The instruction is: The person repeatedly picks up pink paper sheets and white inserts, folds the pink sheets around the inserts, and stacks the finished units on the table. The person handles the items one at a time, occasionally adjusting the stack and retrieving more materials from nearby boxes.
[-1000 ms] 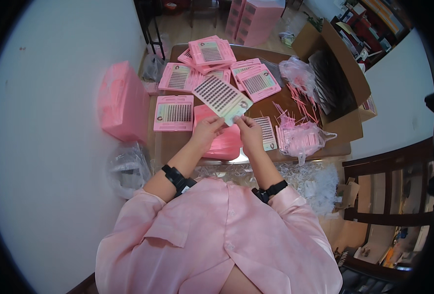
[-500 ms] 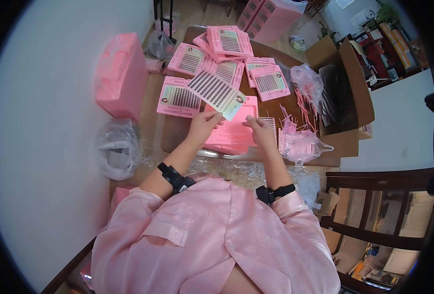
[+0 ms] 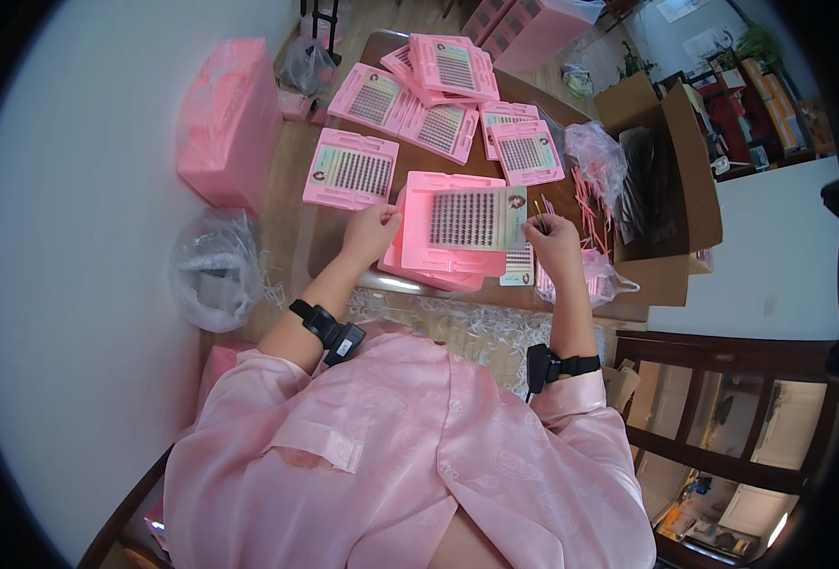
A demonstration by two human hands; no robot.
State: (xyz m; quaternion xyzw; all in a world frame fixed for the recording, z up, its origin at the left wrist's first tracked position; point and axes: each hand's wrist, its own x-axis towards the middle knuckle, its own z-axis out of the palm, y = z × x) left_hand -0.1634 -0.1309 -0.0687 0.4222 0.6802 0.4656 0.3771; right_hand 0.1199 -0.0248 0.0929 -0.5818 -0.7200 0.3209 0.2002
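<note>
A card of false eyelashes (image 3: pixel 465 219), with rows of dark lash clusters and a pale green end, lies over the top pink tray (image 3: pixel 418 218). More pink trays (image 3: pixel 453 282) are stacked under it. My left hand (image 3: pixel 372 235) is at the stack's left edge with its fingers bent together; what they pinch, if anything, is hidden. Just past the card's right end, my right hand (image 3: pixel 554 245) is closed on a thin yellow and dark stick-like thing (image 3: pixel 537 209), too small to name. A second lash card (image 3: pixel 516 266) sits partly under the tray's right side.
Several pink trays with lash cards (image 3: pixel 351 171) cover the table's far and left parts. Right of my right hand lie pink sticks (image 3: pixel 592 197) and plastic bags (image 3: pixel 595 152), beside an open cardboard box (image 3: pixel 690 180). Pink wrapped stacks (image 3: pixel 225 123) and a clear bag (image 3: pixel 216 270) stand left.
The lash card has turned level and now lies over the pink tray. My left hand has let go of it and moved left; my right hand has moved right.
</note>
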